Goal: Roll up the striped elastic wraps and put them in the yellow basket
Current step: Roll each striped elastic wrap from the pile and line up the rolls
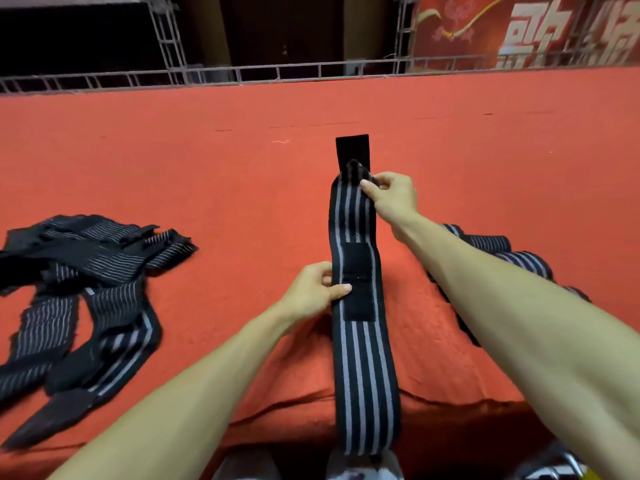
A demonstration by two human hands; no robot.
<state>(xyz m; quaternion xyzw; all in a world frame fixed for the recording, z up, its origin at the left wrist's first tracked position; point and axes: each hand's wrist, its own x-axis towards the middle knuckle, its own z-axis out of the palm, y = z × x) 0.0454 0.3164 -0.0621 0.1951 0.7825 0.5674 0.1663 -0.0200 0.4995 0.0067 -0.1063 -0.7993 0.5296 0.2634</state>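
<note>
A striped wrap (pixel 360 358) lay stretched lengthwise on the red cloth (pixel 242 168). Its near end hung over the front edge toward the person, and its far end finished in a plain black tab (pixel 352 147). The right hand (pixel 393 197) pinched the wrap just below that tab, thumb and forefinger closed on a bunched fold raised a little off the cloth. The left hand (pixel 313 292) gripped the wrap's left edge about midway, with its thumb lying across the top beside a black patch (pixel 356 271) (hook-and-loop, by the look of it) and the other fingers curled at the edge. Between the two hands the wrap was flat and unrolled.

To the left, well apart, a pile (pixel 86 271) of loose wraps sprawled over the cloth. To the right, partly hidden behind the right forearm, sat a few rolled wraps (pixel 502 251). Beyond the cloth's far edge ran a metal truss (pixel 242 72), and a red banner (pixel 519 29) hung at upper right.
</note>
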